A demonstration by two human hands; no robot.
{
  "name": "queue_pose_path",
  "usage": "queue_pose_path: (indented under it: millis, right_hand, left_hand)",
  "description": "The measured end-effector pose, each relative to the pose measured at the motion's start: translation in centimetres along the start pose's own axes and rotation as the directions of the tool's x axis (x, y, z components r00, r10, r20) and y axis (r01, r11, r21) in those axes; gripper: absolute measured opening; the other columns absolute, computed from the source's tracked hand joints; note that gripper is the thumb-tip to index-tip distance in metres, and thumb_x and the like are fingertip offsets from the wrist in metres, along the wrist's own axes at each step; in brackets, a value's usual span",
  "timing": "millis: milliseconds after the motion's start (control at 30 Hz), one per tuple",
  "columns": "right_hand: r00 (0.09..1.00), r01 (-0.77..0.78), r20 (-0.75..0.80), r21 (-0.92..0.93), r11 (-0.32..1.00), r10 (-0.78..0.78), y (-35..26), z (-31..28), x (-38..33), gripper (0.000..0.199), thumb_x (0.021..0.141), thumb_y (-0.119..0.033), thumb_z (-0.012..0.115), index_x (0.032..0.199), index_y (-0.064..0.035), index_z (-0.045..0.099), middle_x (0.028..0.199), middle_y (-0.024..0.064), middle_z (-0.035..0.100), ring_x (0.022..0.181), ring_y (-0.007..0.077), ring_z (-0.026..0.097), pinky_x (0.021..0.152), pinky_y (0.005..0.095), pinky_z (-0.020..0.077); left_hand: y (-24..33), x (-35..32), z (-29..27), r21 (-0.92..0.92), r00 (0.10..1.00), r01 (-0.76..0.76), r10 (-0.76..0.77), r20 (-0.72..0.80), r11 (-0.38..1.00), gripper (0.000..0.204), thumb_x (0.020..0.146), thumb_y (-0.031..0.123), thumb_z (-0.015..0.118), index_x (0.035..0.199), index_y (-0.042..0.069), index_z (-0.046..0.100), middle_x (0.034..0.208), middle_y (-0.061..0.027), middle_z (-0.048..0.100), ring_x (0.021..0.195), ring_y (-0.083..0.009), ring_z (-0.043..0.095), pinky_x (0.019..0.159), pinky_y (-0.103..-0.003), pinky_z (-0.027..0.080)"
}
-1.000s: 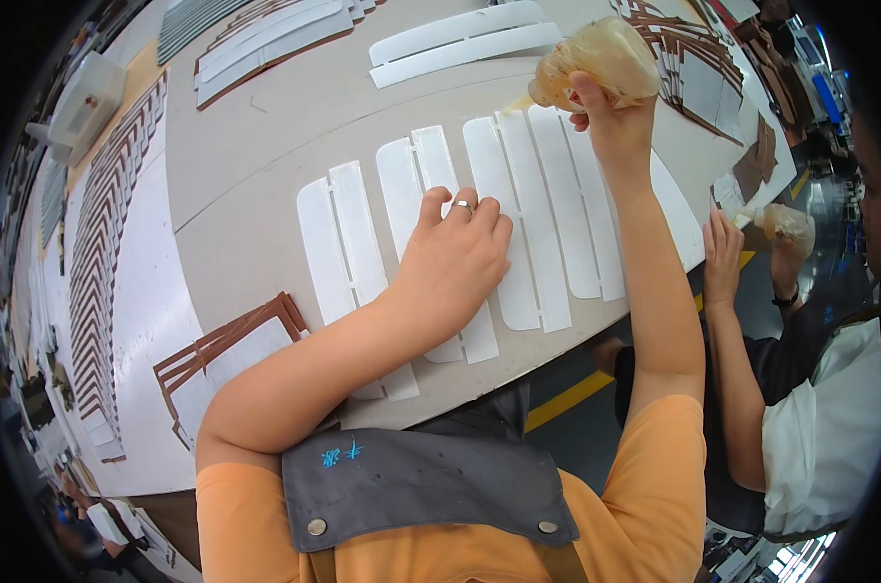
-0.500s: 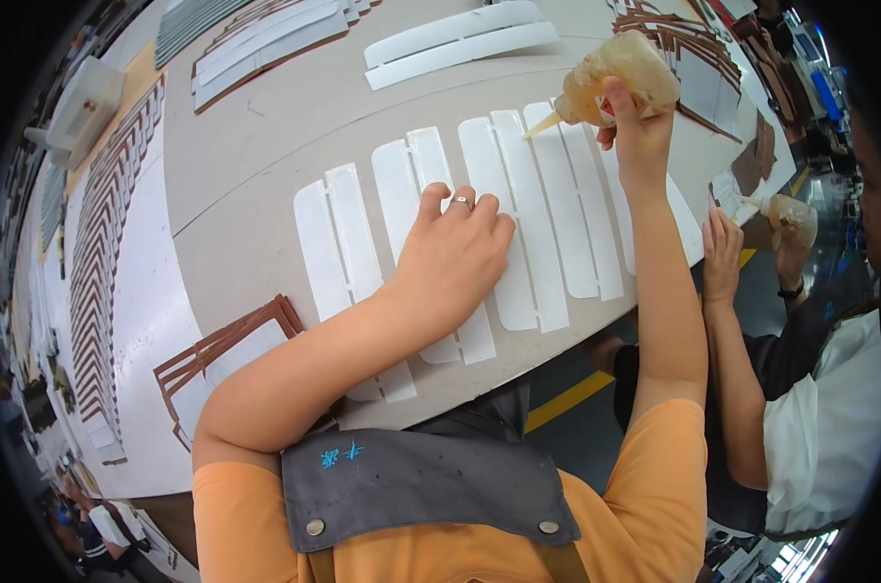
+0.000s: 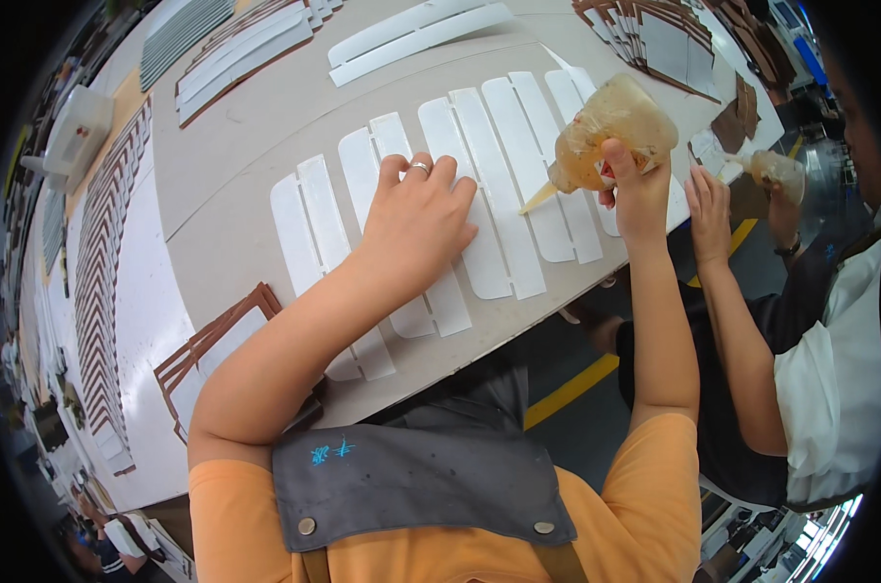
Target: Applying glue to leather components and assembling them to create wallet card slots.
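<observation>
My right hand [image 3: 637, 194] is wrapped round a translucent squeeze bottle [image 3: 610, 131] of yellowish glue. The bottle is tilted, its tapered nozzle pointing down and left, the tip at the right edge of a long white strip [image 3: 506, 194]. Several such strips lie in side-by-side pairs across the table, each pair with a narrow gap down it. My left hand [image 3: 416, 219] rests over the second and third pairs from the left, holding nothing, fingers bent and apart. A ring is on one finger. What lies under its palm is hidden.
More white strips [image 3: 416, 44] lie at the back of the grey table [image 3: 236, 194]. Brown-edged panels [image 3: 217, 355] stand near my left elbow; overlapping rows [image 3: 110, 291] run farther left, beside a clear plastic bin [image 3: 79, 131]. At right, a co-worker's hand [image 3: 709, 209] is near the table edge.
The glue bottle has moved toward me along the strip, nozzle tip lower on it. My left hand stays over the strips, fingers a little differently bent. The whole view has shifted slightly.
</observation>
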State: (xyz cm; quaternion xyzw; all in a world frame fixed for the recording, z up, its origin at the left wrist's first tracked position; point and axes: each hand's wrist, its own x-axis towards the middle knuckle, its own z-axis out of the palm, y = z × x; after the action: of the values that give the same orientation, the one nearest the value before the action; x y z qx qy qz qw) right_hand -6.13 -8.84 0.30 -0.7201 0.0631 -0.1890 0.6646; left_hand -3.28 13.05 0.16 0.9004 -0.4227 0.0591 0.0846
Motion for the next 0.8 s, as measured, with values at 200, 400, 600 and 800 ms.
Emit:
queue_pose_path:
  millis: [200,400,600,800]
  right_hand:
    - [0.998,-0.035,-0.057,0.062,0.997,0.038,-0.6,-0.8,-3.5,0.045,0.069,-0.029,0.071,0.098,-0.0028,0.047,0.072,0.0028,0.056,0.047,0.0035,0.047,0.034,0.0144,0.0355]
    - [0.995,-0.105,0.010,0.120,0.987,0.104,0.6,-3.1,-5.4,0.049,0.074,-0.037,0.065,0.103,-0.0018,0.047,0.079,0.0048,0.057,0.049,0.0059,0.050,0.032,0.0157,0.0329]
    - [0.983,0.024,-0.179,0.348,0.937,0.042,-0.5,-2.5,-0.2,0.043,0.078,-0.039,0.058,0.097,-0.0018,0.049,0.076,0.0046,0.055,0.046,0.0081,0.049,0.033,0.0166,0.0353]
    - [0.976,0.191,-0.115,0.030,0.981,-0.187,1.0,-1.0,6.8,0.041,0.078,-0.041,0.057,0.090,-0.0022,0.052,0.071,0.0029,0.052,0.048,0.0097,0.051,0.036,0.0195,0.0386]
  left_hand:
    - [-0.2,0.1,0.1,0.000,1.000,-0.015,0.015,0.016,1.000,0.026,0.068,0.021,0.063,0.084,0.001,0.055,0.085,-0.0106,0.051,0.089,-0.0253,0.049,0.083,-0.037,0.033]
    - [-0.3,0.3,0.1,-0.088,0.999,-0.010,0.013,0.036,0.996,0.027,0.069,0.019,0.062,0.086,-0.001,0.053,0.087,-0.0115,0.049,0.087,-0.0256,0.049,0.082,-0.034,0.035]
    - [-0.7,0.3,-0.1,-0.147,0.998,0.012,-0.004,0.056,0.989,0.030,0.070,0.018,0.061,0.091,0.000,0.050,0.087,-0.0119,0.049,0.085,-0.0256,0.048,0.079,-0.035,0.035]
    - [-0.8,1.0,-0.2,-0.331,0.991,0.137,-0.131,0.038,0.934,0.030,0.070,0.019,0.061,0.091,0.002,0.049,0.089,-0.0119,0.048,0.086,-0.0262,0.047,0.077,-0.035,0.035]
